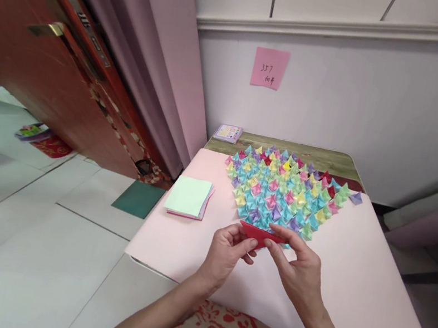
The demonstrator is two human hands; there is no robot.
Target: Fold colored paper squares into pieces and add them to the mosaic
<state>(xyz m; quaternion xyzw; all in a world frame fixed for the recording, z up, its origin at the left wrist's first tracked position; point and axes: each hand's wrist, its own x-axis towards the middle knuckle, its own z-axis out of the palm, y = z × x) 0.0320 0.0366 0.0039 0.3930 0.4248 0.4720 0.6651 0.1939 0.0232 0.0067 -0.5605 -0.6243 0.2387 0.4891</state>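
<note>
A folded piece of red paper [258,233] is held above the near part of the table, between both hands. My left hand [229,248] pinches its left side with thumb and fingers. On its right side, my right hand [295,262] grips it, thumb below and fingers along the top edge. Just beyond the hands lies a dense spread of small folded paper pieces [278,188] in blue, green, yellow, pink, purple and red. To the left sits a stack of square paper sheets [188,196], light green on top with pink and red edges below.
The table is covered in pale pink [353,267]; a wood-patterned strip [325,159] shows at its back. A small printed packet [228,133] lies at the back left corner. A pink note [269,68] hangs on the wall. A red-brown door [29,12] stands at left, beside a curtain.
</note>
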